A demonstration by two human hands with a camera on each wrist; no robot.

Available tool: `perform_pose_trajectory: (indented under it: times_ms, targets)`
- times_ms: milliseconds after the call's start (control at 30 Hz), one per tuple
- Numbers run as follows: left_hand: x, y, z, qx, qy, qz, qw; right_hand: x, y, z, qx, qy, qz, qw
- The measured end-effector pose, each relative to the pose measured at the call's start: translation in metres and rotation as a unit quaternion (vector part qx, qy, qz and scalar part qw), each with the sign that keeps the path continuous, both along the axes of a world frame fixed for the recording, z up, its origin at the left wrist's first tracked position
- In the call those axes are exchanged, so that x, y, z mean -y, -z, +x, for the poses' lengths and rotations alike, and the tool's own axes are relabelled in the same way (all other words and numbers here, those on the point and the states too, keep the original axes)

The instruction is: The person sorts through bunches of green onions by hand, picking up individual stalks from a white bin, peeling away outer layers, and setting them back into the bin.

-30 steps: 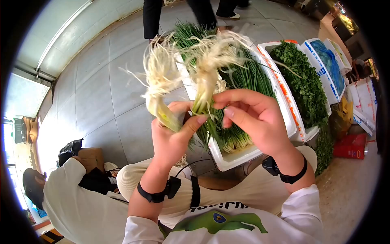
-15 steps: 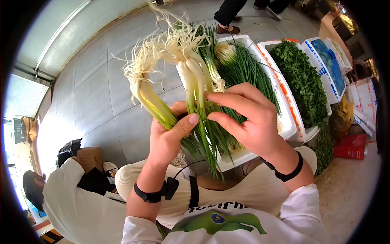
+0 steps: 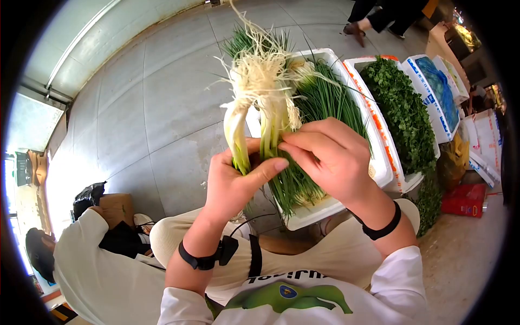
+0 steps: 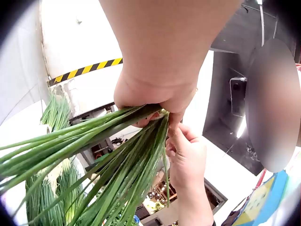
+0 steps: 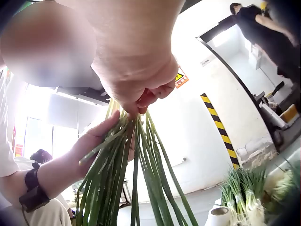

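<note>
A bunch of spring onions is held roots up, in two clumps with a gap between the white stems. My left hand grips the stems, its thumb lying across the front. From the right, the thumb and forefinger of my right hand pinch at the stalks of the right clump. Pale tangled roots spread above both hands. Long green leaves hang below the grip in the left wrist view. In the right wrist view, leaves fall beneath both hands.
A white foam box with more spring onions stands in front. Beside it, another box holds leafy green herbs, and further boxes stand behind. A red packet lies at right. Someone in white sits at left; a passerby's legs show at the back.
The root ends have swung right and the two clumps stand closer together. My right thumb and forefinger, apart half a second ago, now meet at the stalks. The passerby has walked right.
</note>
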State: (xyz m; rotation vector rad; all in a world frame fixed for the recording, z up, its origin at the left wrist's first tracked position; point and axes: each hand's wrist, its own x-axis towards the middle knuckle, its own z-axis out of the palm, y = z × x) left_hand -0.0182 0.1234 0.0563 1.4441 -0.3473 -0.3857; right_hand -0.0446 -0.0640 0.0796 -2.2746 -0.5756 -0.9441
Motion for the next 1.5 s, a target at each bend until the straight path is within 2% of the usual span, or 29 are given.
perform_pose_trajectory:
  times_ms: [67,367,467,633,733,800,833,933,967,1067,1100,1167,1200,1300,1367,1400,1433,1500]
  targets:
    - [0.002,-0.001,0.0,-0.024,-0.028,0.01,0.999,0.002,0.003,0.001,0.011,-0.006,-0.015,1.0]
    - [0.0,0.002,0.003,-0.03,-0.04,0.025,0.998,0.015,-0.01,-0.001,0.031,-0.002,-0.022,0.999]
    - [0.0,0.004,0.004,-0.022,-0.039,0.029,0.999,0.019,-0.016,-0.002,0.004,0.022,0.007,1.0]
    - [0.001,0.005,0.004,-0.017,-0.043,0.036,0.998,0.022,-0.016,-0.002,-0.026,0.004,0.062,0.998]
    - [0.003,0.005,0.004,-0.015,-0.049,0.029,0.998,0.02,-0.013,-0.003,-0.074,-0.007,0.081,0.994]
    - [0.002,0.007,0.004,-0.015,-0.056,0.026,0.998,0.019,-0.009,-0.005,-0.165,-0.039,0.161,0.972]
    - [0.002,0.008,0.005,-0.005,-0.055,0.039,0.998,0.019,-0.01,-0.005,-0.162,-0.043,0.159,0.973]
    - [0.002,0.007,0.004,0.004,-0.053,0.056,0.997,0.019,-0.013,-0.007,-0.265,-0.077,0.241,0.93]
    - [0.002,0.007,0.004,0.004,-0.047,0.062,0.997,0.018,-0.014,-0.005,-0.265,-0.082,0.238,0.931]
    - [0.002,0.012,0.005,0.011,-0.051,0.068,0.996,0.011,-0.017,-0.004,-0.199,0.001,0.142,0.97]
    - [0.003,0.011,0.004,0.002,-0.049,0.067,0.997,0.009,-0.016,-0.003,-0.198,-0.003,0.139,0.97]
    - [0.004,0.009,0.003,0.013,-0.061,0.064,0.996,0.006,-0.014,0.0,-0.124,0.044,0.051,0.99]
    - [0.004,0.01,0.003,0.03,-0.066,0.095,0.993,0.004,-0.014,0.0,-0.123,0.06,0.045,0.99]
    - [0.003,0.009,0.003,0.045,-0.082,0.128,0.987,0.01,-0.015,0.003,-0.075,0.037,-0.016,0.996]
    - [0.003,0.016,0.006,0.082,-0.073,0.15,0.983,0.011,-0.025,0.004,-0.07,0.024,-0.01,0.997]
    - [0.002,0.015,0.006,0.065,-0.069,0.168,0.981,0.014,-0.033,0.002,-0.108,0.032,0.021,0.993]
    - [0.003,0.015,0.006,0.065,-0.067,0.163,0.982,0.018,-0.039,0.0,-0.146,0.042,0.051,0.987]
    - [0.005,0.013,0.005,0.066,-0.083,0.138,0.985,0.028,-0.046,0.002,-0.135,0.038,0.091,0.986]
